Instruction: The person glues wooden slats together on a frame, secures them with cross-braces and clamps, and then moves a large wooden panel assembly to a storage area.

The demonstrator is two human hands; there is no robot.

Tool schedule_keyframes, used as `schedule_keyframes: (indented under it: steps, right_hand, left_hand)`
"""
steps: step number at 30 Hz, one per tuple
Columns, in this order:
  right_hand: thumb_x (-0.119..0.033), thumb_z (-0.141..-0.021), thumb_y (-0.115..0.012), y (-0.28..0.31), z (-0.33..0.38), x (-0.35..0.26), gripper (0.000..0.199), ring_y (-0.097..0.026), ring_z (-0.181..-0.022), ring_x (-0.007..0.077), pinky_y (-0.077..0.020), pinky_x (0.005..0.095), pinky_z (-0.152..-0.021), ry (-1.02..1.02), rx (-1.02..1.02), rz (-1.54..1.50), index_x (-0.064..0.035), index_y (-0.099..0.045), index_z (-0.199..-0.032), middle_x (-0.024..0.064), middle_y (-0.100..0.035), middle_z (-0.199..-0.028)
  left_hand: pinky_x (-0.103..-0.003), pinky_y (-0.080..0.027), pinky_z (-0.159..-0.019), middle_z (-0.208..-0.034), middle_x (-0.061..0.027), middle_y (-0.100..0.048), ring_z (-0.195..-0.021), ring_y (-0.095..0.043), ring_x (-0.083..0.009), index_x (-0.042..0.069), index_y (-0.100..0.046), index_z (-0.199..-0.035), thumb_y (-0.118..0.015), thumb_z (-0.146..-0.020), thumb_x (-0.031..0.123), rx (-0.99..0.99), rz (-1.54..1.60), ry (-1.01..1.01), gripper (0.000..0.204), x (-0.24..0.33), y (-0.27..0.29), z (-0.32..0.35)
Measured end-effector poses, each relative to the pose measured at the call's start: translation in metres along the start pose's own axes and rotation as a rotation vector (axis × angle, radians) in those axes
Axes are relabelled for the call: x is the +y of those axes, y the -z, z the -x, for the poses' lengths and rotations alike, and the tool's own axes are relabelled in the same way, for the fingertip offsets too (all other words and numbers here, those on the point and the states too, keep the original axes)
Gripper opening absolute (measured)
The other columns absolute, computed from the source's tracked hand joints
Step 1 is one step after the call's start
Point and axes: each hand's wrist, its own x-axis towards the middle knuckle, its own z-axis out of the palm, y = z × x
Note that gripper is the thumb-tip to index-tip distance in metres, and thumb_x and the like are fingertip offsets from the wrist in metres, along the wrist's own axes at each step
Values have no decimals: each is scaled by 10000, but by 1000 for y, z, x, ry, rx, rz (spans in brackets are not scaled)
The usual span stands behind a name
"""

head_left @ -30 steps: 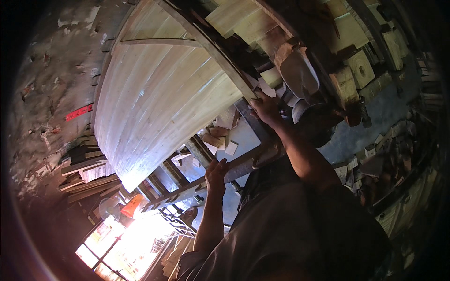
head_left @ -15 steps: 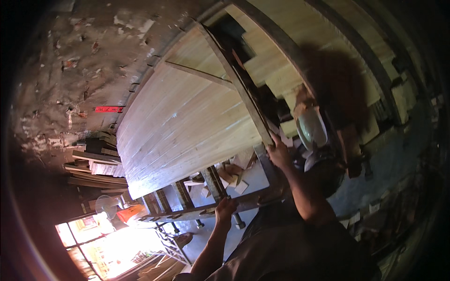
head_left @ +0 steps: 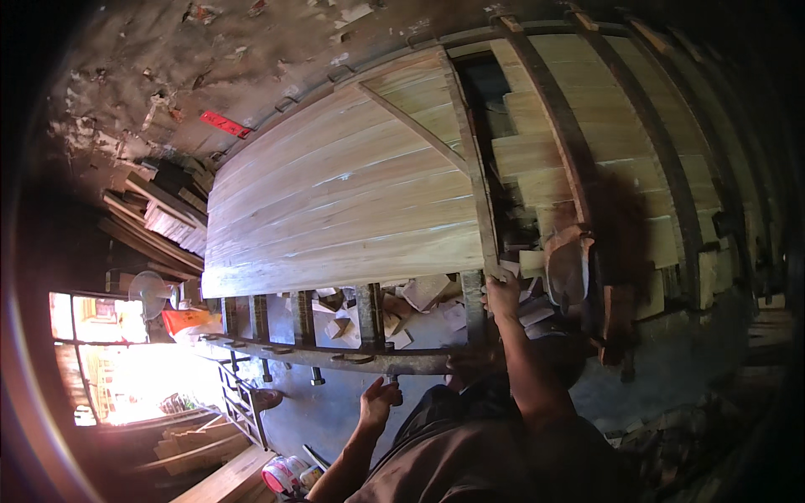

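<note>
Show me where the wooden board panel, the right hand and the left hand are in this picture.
wooden board panel (head_left: 335,210), head view, middle of its pale planks
right hand (head_left: 501,295), head view, back of the hand at the panel's lower corner
left hand (head_left: 377,402), head view, back of the hand

right hand grips corner of plank panel | left hand on metal clamp bar

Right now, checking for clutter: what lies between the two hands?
Head view: between left hand and right hand, a dark frame rail, then grey floor with wood offcuts.
</note>
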Motion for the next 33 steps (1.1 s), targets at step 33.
schedule_keyframes:
  steps: [33]
  right_hand:
    - [-81,-673,-758,-313,461,53,343,-613,-701,206,-499,364,-639,555,-694,279,15,-576,-948,67,-622,-816]
  left_hand:
    - [-304,-525,-859,-1128,-193,-689,-909,-668,-200,-139,-384,-1418,-580,-913,-35,544,470,-413,552,-228,492,122]
